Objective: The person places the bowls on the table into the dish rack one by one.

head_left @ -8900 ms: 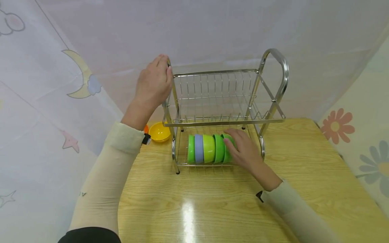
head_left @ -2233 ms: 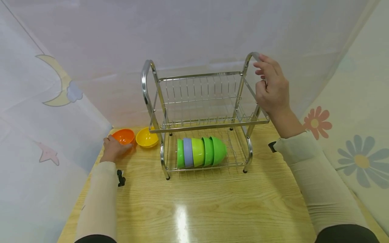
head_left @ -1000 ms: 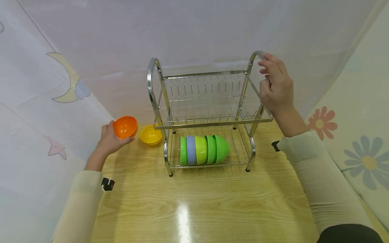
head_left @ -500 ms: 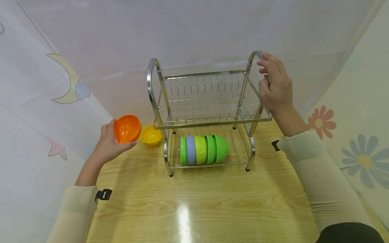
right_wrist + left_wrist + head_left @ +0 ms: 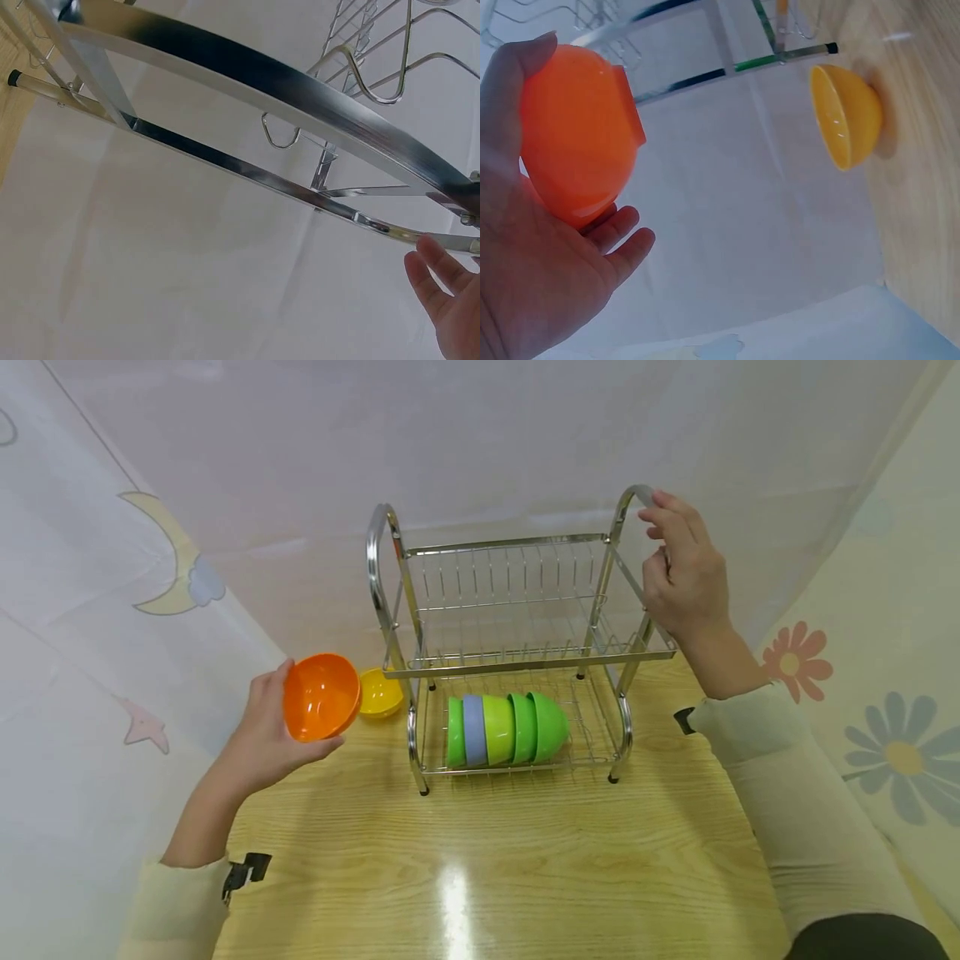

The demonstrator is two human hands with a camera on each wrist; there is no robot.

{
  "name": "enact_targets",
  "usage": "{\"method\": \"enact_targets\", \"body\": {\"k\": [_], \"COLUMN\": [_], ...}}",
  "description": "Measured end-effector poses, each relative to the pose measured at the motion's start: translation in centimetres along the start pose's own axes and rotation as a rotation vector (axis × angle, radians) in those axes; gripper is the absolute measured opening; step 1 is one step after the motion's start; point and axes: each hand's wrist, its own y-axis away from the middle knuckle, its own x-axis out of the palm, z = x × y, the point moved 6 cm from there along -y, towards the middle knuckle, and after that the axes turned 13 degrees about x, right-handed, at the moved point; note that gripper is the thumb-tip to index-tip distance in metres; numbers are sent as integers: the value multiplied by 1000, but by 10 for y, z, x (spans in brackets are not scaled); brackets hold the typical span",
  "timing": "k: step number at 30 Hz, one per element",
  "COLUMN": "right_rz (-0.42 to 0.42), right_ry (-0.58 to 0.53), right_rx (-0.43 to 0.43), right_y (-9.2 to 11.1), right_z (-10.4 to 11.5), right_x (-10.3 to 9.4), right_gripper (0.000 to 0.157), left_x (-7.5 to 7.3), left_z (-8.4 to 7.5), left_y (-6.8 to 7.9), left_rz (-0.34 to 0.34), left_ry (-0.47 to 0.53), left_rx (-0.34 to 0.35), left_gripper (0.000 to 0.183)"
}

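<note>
My left hand (image 5: 258,735) grips an orange bowl (image 5: 321,697) by its side, thumb and fingers spread around it. The bowl is held up with its hollow toward the head camera. In the left wrist view its smooth orange outside (image 5: 577,135) shows against the palm. Behind it a yellow bowl (image 5: 380,693) stands on the table, left of a metal two-tier dish rack (image 5: 525,670). My right hand (image 5: 686,577) holds the rack's right handle, fingers bent at the bar; part of the grip is hidden. In the right wrist view its fingertips (image 5: 427,247) touch the metal bar.
On the rack's lower tier several bowls stand on edge in a row: green (image 5: 455,732), blue-grey (image 5: 474,731), yellow-green (image 5: 498,730) and more green (image 5: 549,727). The upper tier's wires (image 5: 510,572) show bare. A wooden table (image 5: 525,860) lies beneath, with printed cloth walls around.
Earlier my right hand was at the green bowls and my left on the rack's left handle. Since then my left hand has lifted the orange bowl from the table and brought it nearer.
</note>
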Motion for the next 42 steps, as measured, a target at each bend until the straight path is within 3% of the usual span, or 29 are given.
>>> {"method": "enact_targets", "body": {"k": [4,10,13,16,22,26,30,34,42], "right_rz": [69,254,276,186,-104,-150,-56,91,348], "right_ry": [28,53,25,-57,-300,-483,-649,-768,-784], "right_rx": [11,164,162,100,-25,-108,-138,-88,40], "right_y": [0,2,13,30,78,114,140,159,184], "right_z": [-1,-1,7,26,80,106,114,114,118], "right_x": [-4,-16,-26,-40,-62,-57,-41,-20,18], "right_gripper": [49,50,52,47,38,39,40,37,43], "left_x": [1,5,9,15,29,39,50,64,92], "left_z": [-18,-43,-53,-62,-82,-95,-107,-117,-130], "left_y": [4,7,11,15,20,20,17,14,5], "left_rz": [-12,-6,8,31,50,55,56,54,49], "left_ry": [24,17,12,33,91,129,172,201,256], "left_rx": [36,115,146,159,209,234,259,288,279], "left_gripper": [124,126,125,125,129,130,132,133,134]}}
